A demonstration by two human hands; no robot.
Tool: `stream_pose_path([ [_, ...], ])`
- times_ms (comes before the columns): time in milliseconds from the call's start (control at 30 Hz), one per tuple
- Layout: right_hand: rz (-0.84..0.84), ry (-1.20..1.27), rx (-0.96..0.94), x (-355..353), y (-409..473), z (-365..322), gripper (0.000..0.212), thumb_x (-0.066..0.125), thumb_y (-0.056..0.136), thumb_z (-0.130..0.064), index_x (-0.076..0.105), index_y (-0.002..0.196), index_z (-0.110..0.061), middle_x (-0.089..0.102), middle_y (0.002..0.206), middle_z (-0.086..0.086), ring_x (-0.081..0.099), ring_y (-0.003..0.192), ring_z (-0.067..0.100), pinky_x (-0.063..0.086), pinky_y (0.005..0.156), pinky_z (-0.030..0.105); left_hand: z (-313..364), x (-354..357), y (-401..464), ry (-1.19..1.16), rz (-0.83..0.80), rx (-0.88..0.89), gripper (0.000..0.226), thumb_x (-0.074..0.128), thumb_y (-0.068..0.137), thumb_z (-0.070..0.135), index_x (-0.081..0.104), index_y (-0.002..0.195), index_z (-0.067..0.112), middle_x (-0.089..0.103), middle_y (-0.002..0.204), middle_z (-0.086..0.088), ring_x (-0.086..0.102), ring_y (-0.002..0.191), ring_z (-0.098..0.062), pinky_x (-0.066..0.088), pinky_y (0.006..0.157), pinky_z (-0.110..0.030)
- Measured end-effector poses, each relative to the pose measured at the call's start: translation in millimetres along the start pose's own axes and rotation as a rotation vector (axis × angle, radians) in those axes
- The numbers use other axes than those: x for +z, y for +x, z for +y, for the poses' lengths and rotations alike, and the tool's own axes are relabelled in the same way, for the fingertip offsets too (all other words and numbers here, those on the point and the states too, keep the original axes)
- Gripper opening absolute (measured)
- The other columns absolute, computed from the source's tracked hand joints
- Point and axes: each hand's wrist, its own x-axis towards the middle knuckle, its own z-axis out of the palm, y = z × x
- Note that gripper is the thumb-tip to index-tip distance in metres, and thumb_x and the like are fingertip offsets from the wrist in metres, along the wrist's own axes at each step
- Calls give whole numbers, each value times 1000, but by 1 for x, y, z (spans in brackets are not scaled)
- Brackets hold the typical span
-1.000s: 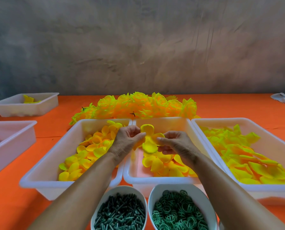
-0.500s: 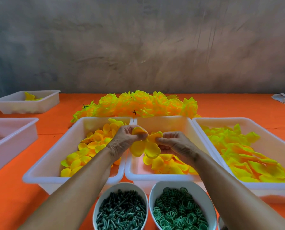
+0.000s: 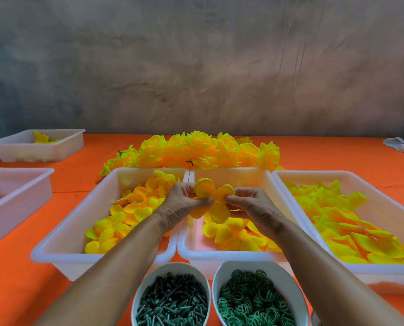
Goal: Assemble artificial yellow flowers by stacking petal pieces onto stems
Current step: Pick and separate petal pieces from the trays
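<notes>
Head view: both hands meet over the middle tray, w/ a yellow-orange multi-lobed fabric petal piece [image 3: 213, 200] pinched between them. Left hand [image 3: 182, 204] grips the piece's left side, thumb and fingers curled on it; right hand [image 3: 250, 205] pinches the right side, fingertips [image 3: 229, 198] on the petal near its centre. Piece is held in the air above the middle white plastic tray [image 3: 222, 254], lobes spread up and down; no stem can be made out in it.

Middle tray holds loose round yellow petals [image 3: 233, 234]. Touching it on the left, a second white plastic tray [image 3: 62, 250] w/ smaller round yellow-orange petals [image 3: 125, 215]. To the right, a third white tray [image 3: 384, 274] w/ greener-yellow pointed petal pieces [image 3: 337, 220].

Nearest the camera, 2 white oval bowls side by side: left bowl [image 3: 144, 285] full of dark green plastic stem pegs [image 3: 172, 300], right bowl [image 3: 288, 276] full of light green plastic rings [image 3: 250, 297].

Behind the trays, a heap of finished yellow fabric flowers [image 3: 205, 150] lies on the orange-covered table [image 3: 12, 290]. Far left: 2 more white trays, the near one [image 3: 17, 198] cut off by the frame edge, the far one [image 3: 38, 149] w/ a few yellow pieces. White cloth-like item [image 3: 403, 144] at far right edge; can't tell what it is.
</notes>
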Motion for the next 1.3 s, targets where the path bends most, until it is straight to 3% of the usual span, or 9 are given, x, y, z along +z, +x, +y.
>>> stream_pose_path([
  [133,61,-11,-27,0,-1,-1,11,65,86,-9,70,77,-9,67,63,0,60,57,8,51,56,19,-1,3,-2,22,7,27,16,77,73,3,71,81,15,72,72,9,65,69,-1,52,63,-16],
  [333,231,-88,-60,-2,-2,-1,23,69,84,-14,65,62,-13,61,53,-2,50,47,7,41,48,19,2,6,0,206,137,133,28,83,68,14,67,90,6,69,83,-11,63,78,-18,55,73,-32],
  [467,368,-118,-75,-5,-1,0,25,71,83,-14,62,59,-13,62,57,1,52,50,8,40,50,21,12,11,-1,566,457,443,34,84,67,27,62,84,8,61,76,-5,56,69,-17,48,61,-28],
  [567,374,-114,-83,-5,-1,-1,27,70,83,-12,59,58,-13,61,58,2,53,54,13,42,54,25,21,20,0,682,446,671,30,77,74,30,60,63,8,59,60,-6,51,55,-18,43,53,-26],
  [700,251,-27,-108,-3,-3,-4,15,66,87,-10,66,72,-13,67,60,-3,64,55,10,49,54,20,14,31,2,730,173,480,26,71,82,30,72,81,4,70,80,-10,60,67,-23,50,64,-34],
  [800,226,31,-125,-3,-3,-4,12,65,86,-3,67,77,-12,68,59,-2,66,54,10,49,51,18,9,29,6,611,241,409,23,73,81,22,72,97,5,70,93,-9,62,74,-24,46,67,-27],
  [933,146,17,-128,-1,-6,-5,12,64,86,-1,68,80,-11,69,63,3,66,56,13,51,53,22,7,27,5,545,222,342,26,77,77,25,73,95,7,72,88,-6,65,75,-23,52,68,-30],
  [1200,24,-70,-19,3,-6,-6,25,56,93,-22,72,87,-5,73,75,10,70,67,15,53,63,27,7,29,2,709,186,386,43,79,68,44,67,89,8,66,85,-6,58,71,-21,50,65,-37],
  [1300,25,-100,-8,2,-4,-7,30,56,93,-29,73,85,-5,74,78,9,70,67,15,52,67,29,9,31,1,724,226,417,44,80,72,31,60,103,7,67,86,-8,61,71,-23,52,66,-33],
])
